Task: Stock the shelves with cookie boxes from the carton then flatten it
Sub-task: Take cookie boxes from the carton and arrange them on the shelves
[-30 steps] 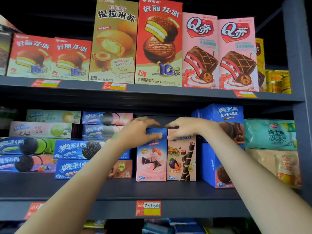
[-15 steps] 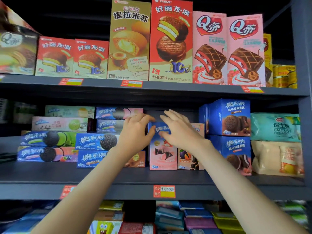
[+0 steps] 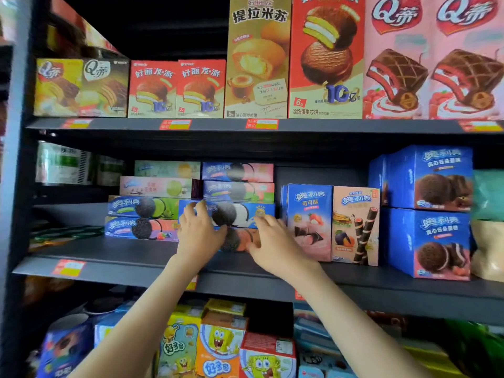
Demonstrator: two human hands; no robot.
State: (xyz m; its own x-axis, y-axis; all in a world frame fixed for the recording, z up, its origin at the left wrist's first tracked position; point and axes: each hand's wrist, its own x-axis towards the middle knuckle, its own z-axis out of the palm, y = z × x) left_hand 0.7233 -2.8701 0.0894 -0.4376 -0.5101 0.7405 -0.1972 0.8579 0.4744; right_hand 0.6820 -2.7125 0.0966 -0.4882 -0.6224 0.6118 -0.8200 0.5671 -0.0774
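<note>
— Where do we have our hands?
— Both at the middle shelf (image 3: 131, 252), on the blue cookie box (image 3: 237, 214) that lies flat with its long face toward us. Our left hand (image 3: 200, 236) covers the left end of that box, fingers spread up across its face, thumb lying along its lower edge.
— And the grip there?
— Apart, as far as we can see: the fingers lie fairly straight against the cardboard rather than curled round it. The picture is blurred, so we can't say how hard they press.
— Our right hand (image 3: 275, 241)?
— At the lower right corner of the blue cookie box, fingertips touching it. Its grip is apart too, fingers stretched out. The palm sits in front of the brown cookie box (image 3: 237, 240) directly beneath the blue one.
— What surrounds the blue cookie box?
— On top of it, two pink flat boxes (image 3: 238, 190), stacked. Just to its left, a lime-green flat box (image 3: 143, 207) at the same height, with a berry box (image 3: 139, 229) under that. Just to its right we see a strawberry box (image 3: 309, 222) standing upright, then a wafer-roll box (image 3: 356, 225) beside it. Further right, two large blue boxes (image 3: 433, 241) sit one on the other.
— And above it?
— The upper shelf (image 3: 218, 124), carrying red, gold and pink cake boxes (image 3: 324, 58).
</note>
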